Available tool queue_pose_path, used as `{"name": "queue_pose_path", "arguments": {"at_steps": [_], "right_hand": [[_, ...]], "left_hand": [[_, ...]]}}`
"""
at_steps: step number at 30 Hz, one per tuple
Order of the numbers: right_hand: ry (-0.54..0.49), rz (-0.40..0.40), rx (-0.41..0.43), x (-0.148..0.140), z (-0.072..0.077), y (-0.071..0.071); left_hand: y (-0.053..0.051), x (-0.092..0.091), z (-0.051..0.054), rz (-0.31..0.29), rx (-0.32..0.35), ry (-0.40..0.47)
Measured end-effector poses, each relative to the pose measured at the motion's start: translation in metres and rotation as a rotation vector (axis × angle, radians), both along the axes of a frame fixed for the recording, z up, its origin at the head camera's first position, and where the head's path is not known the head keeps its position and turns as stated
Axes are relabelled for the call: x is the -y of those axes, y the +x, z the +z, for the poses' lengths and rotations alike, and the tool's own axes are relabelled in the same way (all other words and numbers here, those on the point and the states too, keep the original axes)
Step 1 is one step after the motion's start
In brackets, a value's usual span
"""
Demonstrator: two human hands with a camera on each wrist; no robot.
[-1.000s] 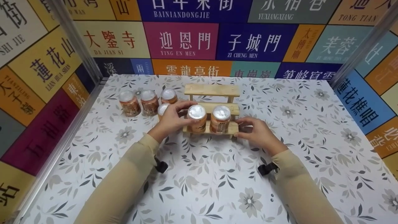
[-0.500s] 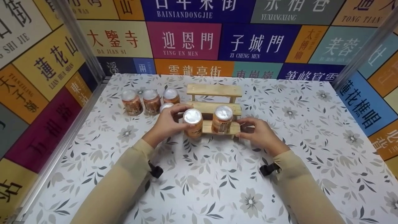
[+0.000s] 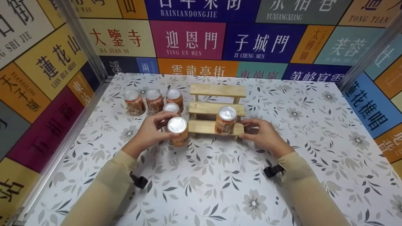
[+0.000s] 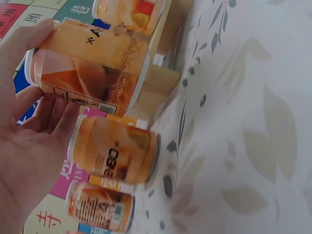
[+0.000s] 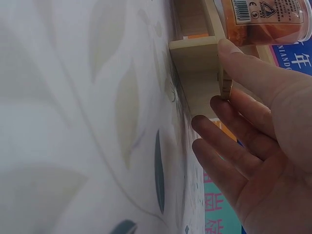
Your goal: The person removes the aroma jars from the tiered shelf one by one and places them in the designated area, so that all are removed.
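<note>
My left hand (image 3: 150, 133) grips a clear can (image 3: 178, 138) with a silver lid and orange contents. It holds the can upright, left of a three-step wooden rack (image 3: 201, 126); the left wrist view shows the can (image 4: 92, 68) lifted off the table. Another such can (image 3: 226, 123) stands on the rack's lowest step, towards its right end. My right hand (image 3: 262, 135) pinches the right end of that step, thumb (image 5: 239, 56) on one face and a fingertip on the other. Behind the held can, a further can (image 3: 171, 108) is partly hidden.
Three more cans stand in a row at the back left: a left can (image 3: 134, 103), a middle can (image 3: 154, 101) and a right can (image 3: 174, 96). A flowered cloth (image 3: 220, 179) covers the table. Colourful sign-patterned walls (image 3: 188, 40) enclose the back and sides.
My left hand has taken the can off the lowest step and carried it left and nearer. My right hand keeps its place at the rack's right end.
</note>
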State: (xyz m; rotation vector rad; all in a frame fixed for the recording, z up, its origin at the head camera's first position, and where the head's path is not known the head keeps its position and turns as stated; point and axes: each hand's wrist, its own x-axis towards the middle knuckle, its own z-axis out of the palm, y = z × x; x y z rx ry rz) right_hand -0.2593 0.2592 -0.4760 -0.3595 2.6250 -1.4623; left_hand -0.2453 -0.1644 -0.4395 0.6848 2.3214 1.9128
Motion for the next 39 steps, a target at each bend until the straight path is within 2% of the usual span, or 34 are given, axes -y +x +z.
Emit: {"name": "queue_pose_path", "arguments": {"at_steps": [4,8,13,18,24,29,35,39], "right_hand": [[-0.001,-0.004,0.013,-0.002,0.001,0.001],[-0.006,-0.001,0.019,-0.003,0.002,0.0],[-0.015,-0.003,0.008,-0.003,0.001,0.001],[-0.022,-0.01,0.018,-0.001,0.0,0.002],[-0.022,-0.008,0.007,-0.001,-0.003,0.002],[0.0,-0.01,-0.01,-0.001,-0.002,0.001],[-0.008,-0.006,0.017,0.0,0.001,0.0],[-0.014,-0.003,0.032,0.0,-0.001,0.0]], "left_hand": [[0.004,0.021,0.003,0.004,0.013,-0.04],[0.004,0.045,0.005,0.033,0.016,-0.067],[0.001,0.072,0.003,0.1,0.01,-0.066],[-0.003,0.09,-0.004,0.188,0.016,-0.07],[-0.006,0.099,-0.012,0.277,0.05,-0.088],[-0.013,0.1,-0.015,0.311,0.061,-0.09],[-0.023,0.099,-0.021,0.361,0.073,-0.06],[-0.027,0.096,-0.024,0.375,0.101,-0.083]]}}
